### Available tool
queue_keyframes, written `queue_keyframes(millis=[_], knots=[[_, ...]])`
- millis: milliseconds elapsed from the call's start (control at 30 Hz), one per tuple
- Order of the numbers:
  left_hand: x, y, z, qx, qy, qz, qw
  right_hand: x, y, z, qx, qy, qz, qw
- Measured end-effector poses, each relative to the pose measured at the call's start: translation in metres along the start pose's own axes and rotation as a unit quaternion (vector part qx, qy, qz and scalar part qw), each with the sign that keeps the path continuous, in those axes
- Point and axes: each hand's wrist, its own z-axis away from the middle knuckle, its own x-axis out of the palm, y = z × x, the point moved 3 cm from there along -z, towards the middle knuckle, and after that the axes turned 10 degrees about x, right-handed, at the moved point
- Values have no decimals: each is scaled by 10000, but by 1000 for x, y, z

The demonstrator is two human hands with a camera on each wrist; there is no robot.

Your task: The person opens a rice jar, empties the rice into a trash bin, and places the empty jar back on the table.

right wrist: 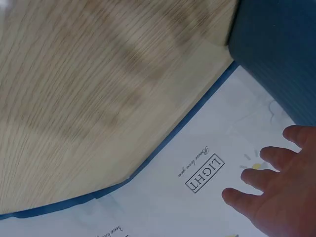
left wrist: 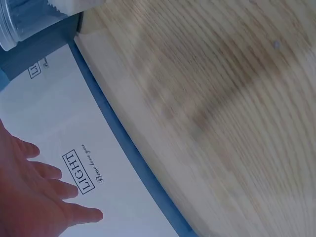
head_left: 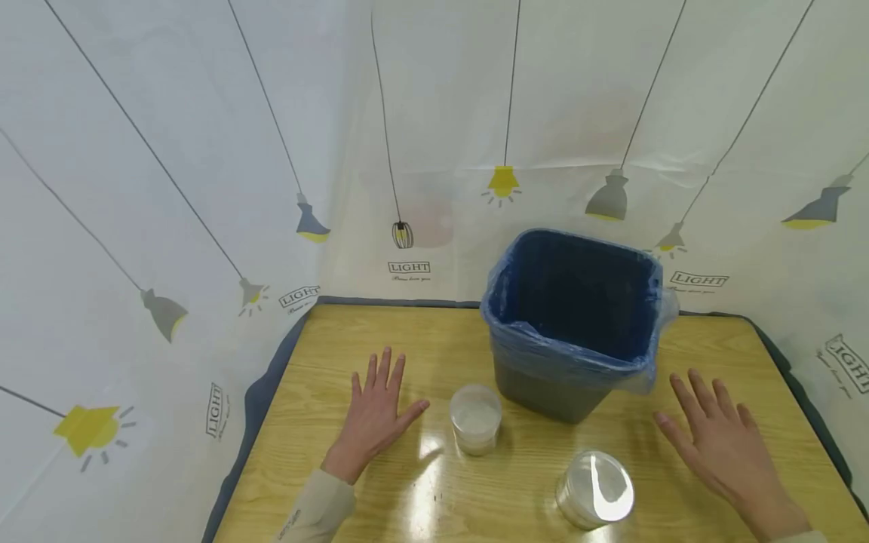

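My left hand (head_left: 376,417) is spread above the left part of the wooden table, palm down, holding nothing. Just right of its thumb stands a clear round jar (head_left: 475,422). A second clear jar (head_left: 592,492), its top catching a bright glare, sits nearer the front edge. My right hand (head_left: 729,449) hovers at the right with straight fingers and nothing in it. Between and beyond the hands is a grey bin (head_left: 543,392) lined with a blue plastic bag (head_left: 563,351). At the left wrist view's top corner, part of a jar (left wrist: 29,19) shows with something white beside it.
The wooden table (head_left: 380,332) has a dark blue edge along its back and sides. White sheets (head_left: 434,113) printed with hanging lamps and the word LIGHT rise around it. The bin stands close to the back sheet.
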Motion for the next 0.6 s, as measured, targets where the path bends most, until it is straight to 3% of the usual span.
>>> queue_keyframes(millis=[333,600], knots=[[4,9,7,112,146,491,9986,1,-28,16,-348,233,-653,9970],[6,15,8,180,400,691,9966,8,-54,28,-578,20,-1229,9907]])
